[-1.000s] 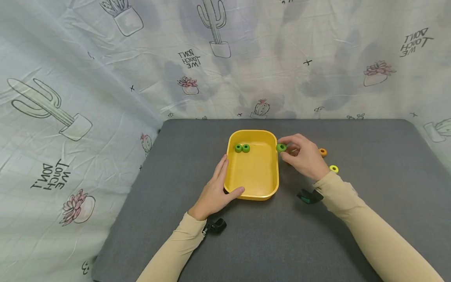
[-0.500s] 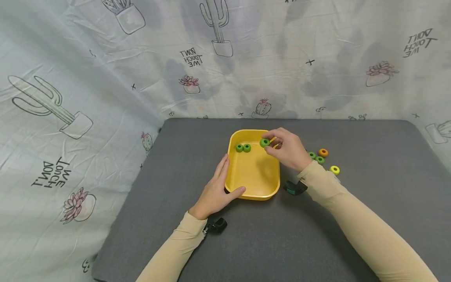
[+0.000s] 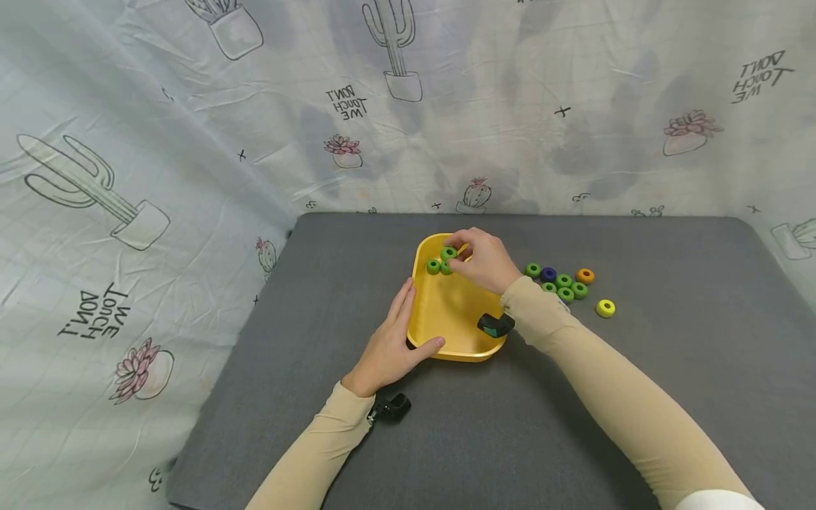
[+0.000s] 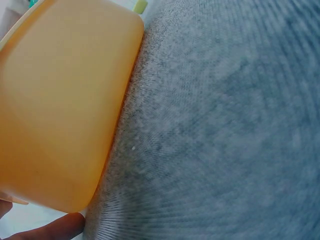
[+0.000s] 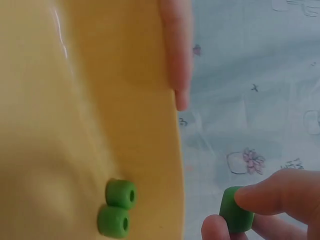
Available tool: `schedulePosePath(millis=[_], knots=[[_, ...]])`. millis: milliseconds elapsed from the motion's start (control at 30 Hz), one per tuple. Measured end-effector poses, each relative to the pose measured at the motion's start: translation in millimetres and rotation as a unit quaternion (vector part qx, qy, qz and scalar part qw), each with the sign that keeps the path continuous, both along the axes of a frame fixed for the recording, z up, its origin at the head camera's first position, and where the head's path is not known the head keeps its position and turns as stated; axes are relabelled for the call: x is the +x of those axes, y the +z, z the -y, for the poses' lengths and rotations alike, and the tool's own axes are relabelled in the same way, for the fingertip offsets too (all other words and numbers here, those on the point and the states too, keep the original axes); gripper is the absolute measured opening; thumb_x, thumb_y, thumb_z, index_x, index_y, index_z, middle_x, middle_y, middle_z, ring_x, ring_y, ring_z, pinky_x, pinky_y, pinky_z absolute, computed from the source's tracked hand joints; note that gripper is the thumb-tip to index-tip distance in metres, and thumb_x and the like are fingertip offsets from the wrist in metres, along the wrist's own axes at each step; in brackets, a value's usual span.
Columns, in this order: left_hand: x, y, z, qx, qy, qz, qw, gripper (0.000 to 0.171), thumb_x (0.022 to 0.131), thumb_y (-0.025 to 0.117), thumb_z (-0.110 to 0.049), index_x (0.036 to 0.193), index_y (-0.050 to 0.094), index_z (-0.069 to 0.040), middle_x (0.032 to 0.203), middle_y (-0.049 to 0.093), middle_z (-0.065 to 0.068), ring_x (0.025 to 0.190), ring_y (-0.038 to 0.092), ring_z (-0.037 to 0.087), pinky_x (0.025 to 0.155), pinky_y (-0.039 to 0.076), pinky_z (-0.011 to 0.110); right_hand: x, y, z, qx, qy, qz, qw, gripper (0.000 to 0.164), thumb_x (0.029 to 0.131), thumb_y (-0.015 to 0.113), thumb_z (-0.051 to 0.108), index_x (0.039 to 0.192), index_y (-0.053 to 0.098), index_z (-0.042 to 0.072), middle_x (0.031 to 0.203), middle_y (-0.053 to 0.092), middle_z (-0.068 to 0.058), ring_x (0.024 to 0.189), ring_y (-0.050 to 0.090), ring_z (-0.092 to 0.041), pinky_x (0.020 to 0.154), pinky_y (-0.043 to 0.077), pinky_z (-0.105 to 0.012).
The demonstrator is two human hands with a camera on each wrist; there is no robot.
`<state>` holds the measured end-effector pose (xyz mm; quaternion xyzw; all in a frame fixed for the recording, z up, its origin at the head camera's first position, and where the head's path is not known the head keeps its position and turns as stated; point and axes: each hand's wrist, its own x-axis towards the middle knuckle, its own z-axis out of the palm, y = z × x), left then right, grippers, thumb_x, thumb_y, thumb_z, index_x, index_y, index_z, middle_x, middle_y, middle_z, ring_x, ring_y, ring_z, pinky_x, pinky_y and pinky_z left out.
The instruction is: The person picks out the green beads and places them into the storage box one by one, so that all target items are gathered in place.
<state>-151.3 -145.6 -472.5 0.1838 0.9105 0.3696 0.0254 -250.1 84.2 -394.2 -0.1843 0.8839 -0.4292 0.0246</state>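
In the head view, a yellow tray [image 3: 454, 312] stands on the dark table. My left hand [image 3: 381, 358] rests along its left side with straight fingers, the thumb over the near rim. Two green beads [image 3: 433, 267] lie side by side at the tray's far left. My right hand [image 3: 486, 263] pinches another green bead [image 5: 234, 211] between thumb and fingers, over the tray close to those two. In the right wrist view, the left hand's fingers [image 5: 178, 47] lie at the tray's rim. The left wrist view shows the tray's outer wall [image 4: 70, 105].
To the right of the tray lies a group of several green beads [image 3: 564, 281], with a dark blue bead [image 3: 548, 274] among them. An orange bead [image 3: 584, 276] and a yellow bead [image 3: 605, 308] are farther right. A patterned curtain [image 3: 446, 127] hangs behind the table.
My right hand has carried the green bead leftward from the tray's right rim to above the two beads inside. More of the bead group has come into view; my left hand stays put.
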Motion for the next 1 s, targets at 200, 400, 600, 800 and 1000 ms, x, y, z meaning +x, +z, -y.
schedulePosePath(millis=[200,400,600,800,1000], knots=[[0.6,0.7,1,0.002,-0.004,-0.003,1.0000,0.107,0.095,0.064,-0.064,0.170,0.004,-0.018,0.176,-0.003,-0.011,0.159,0.025,0.021,0.121,0.036,0.056,-9.3,-10.8,17,0.030,0.002,0.006,1.000,0.033,0.095,0.073,0.009,0.127,0.070,0.002,0.118,0.067,-0.016,0.100,0.068,-0.031,0.091,0.058,-0.043],[0.4,1.1,1,0.003,-0.006,-0.008,1.0000,0.106,0.095,0.064,-0.063,0.170,0.004,-0.019,0.176,-0.004,-0.013,0.159,0.025,0.020,0.121,0.036,0.054,-14.6,-21.6,29,0.043,-0.001,0.025,0.999,0.030,0.094,0.074,0.009,0.123,0.071,0.003,0.116,0.070,-0.014,0.101,0.068,-0.030,0.094,0.056,-0.043],[0.4,0.5,1,0.005,-0.009,-0.014,0.9998,0.105,0.096,0.065,-0.061,0.169,0.005,-0.016,0.177,-0.002,-0.010,0.158,0.026,0.022,0.120,0.037,0.055,-16.8,-29.3,34,0.067,-0.007,0.050,0.996,0.027,0.095,0.075,0.011,0.121,0.071,0.005,0.117,0.070,-0.013,0.106,0.065,-0.029,0.096,0.055,-0.043],[-0.5,0.0,1,0.011,-0.009,-0.014,0.9998,0.105,0.096,0.066,-0.061,0.170,0.006,-0.016,0.176,-0.002,-0.012,0.158,0.027,0.021,0.120,0.038,0.055,-20.1,-32.1,38,0.091,-0.003,0.055,0.994,0.027,0.094,0.076,0.010,0.121,0.072,0.004,0.118,0.071,-0.014,0.108,0.066,-0.030,0.098,0.055,-0.043],[-2.1,-1.5,1,0.009,-0.011,-0.015,0.9998,0.105,0.096,0.066,-0.061,0.170,0.006,-0.016,0.176,-0.003,-0.013,0.158,0.026,0.020,0.120,0.037,0.053,-24.8,-36.2,41,0.115,0.001,0.046,0.992,0.026,0.093,0.077,0.011,0.118,0.073,0.003,0.113,0.072,-0.015,0.103,0.066,-0.028,0.095,0.055,-0.042]])
